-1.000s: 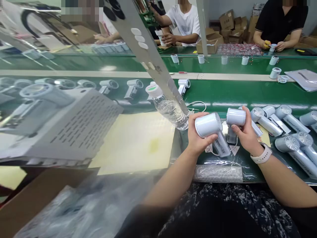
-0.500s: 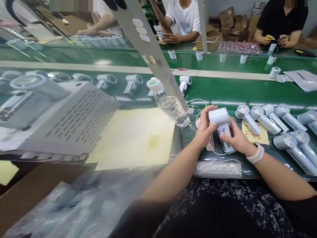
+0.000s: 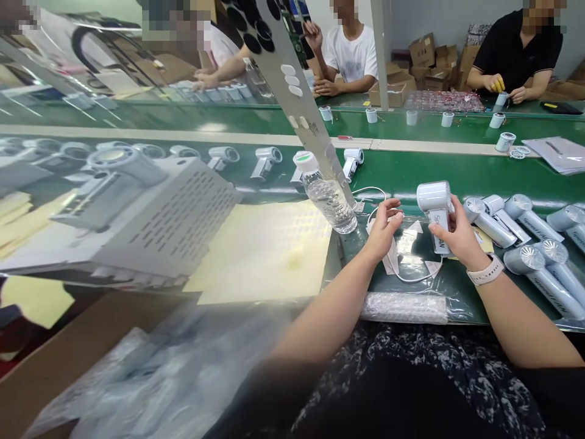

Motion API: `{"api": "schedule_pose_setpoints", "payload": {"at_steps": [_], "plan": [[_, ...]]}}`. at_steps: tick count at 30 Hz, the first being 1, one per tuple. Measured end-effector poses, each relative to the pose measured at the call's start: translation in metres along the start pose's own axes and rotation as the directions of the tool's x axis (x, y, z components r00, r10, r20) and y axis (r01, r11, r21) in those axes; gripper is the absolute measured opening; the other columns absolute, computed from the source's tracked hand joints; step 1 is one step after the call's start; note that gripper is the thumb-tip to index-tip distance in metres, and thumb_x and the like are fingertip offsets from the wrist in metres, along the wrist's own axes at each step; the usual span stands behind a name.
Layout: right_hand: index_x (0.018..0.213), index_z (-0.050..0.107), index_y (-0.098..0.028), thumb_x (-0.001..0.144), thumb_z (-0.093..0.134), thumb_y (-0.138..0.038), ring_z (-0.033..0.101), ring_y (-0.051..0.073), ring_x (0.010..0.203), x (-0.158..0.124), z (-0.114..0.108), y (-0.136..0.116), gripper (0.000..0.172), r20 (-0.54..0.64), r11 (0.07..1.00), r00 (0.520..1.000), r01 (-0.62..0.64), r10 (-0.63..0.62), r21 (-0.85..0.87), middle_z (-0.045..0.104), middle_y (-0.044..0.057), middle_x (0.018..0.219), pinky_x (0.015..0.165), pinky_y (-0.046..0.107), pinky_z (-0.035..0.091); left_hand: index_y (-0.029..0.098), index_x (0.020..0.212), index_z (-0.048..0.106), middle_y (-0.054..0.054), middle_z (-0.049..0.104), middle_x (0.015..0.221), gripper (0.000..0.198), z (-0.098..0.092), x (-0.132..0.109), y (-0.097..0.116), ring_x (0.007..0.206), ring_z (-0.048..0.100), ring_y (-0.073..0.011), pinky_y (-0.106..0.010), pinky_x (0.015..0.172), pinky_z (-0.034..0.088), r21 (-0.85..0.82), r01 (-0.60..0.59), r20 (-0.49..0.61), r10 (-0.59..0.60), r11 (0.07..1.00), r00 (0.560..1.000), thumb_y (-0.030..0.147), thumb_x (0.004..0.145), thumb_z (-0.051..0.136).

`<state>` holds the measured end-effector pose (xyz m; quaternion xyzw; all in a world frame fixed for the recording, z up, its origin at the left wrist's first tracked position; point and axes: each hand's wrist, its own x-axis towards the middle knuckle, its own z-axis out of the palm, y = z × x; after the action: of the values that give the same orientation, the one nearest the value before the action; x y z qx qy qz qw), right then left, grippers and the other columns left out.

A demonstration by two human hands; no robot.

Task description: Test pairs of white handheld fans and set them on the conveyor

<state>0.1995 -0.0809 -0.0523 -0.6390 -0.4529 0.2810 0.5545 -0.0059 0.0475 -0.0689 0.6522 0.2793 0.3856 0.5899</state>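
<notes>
Handheld fan (image 3: 433, 198) stands with its long axis upright, head at the far end, clenched by its handle in the right hand (image 3: 462, 235) above the green conveyor belt (image 3: 402, 174); the left hand (image 3: 382, 230), released and empty, sits just beside it over a white cable (image 3: 411, 279).

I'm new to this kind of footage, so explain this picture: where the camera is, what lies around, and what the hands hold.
This view comes from a camera worn on a person's head, looking forward and down at their bare hands. The right hand holds a white handheld fan upright, with its label showing. The left hand is beside it, close to a white cable. On the green workbench lie more fans, a water bottle and bubble wrap. Across the bench sit a co-worker in a white T-shirt and another in black.
</notes>
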Motion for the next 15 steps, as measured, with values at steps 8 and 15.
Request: {"api": "schedule_pose_setpoints", "payload": {"at_steps": [8,15], "plan": [[0.18,0.047,-0.024,0.085,0.092,-0.064,0.069,0.047,0.154,-0.013,0.01,-0.014,0.113,0.132,0.973,0.991,0.052,-0.023,-0.225,0.066,0.022,0.174,0.133,0.069,0.054,0.025,0.152,0.053,-0.013,0.068,0.146,0.096,0.002,-0.006,0.011,0.124,0.071,-0.0295,-0.044,0.098,0.068,-0.03,-0.004,0.087,0.006,1.0,0.996,0.096,0.09,0.073],[0.176,0.053,-0.027,0.079,0.095,-0.055,0.074,0.046,0.144,-0.02,0.002,-0.028,0.109,0.07,0.956,0.997,0.052,-0.033,-0.288,0.073,0.02,0.164,0.129,0.07,0.057,0.026,0.152,0.051,-0.015,0.062,0.151,0.113,0.008,-0.002,0.004,0.118,0.072,-0.0271,-0.039,0.09,0.066,-0.089,0.008,0.112,0.002,0.996,0.994,0.112,0.08,0.064]]}}
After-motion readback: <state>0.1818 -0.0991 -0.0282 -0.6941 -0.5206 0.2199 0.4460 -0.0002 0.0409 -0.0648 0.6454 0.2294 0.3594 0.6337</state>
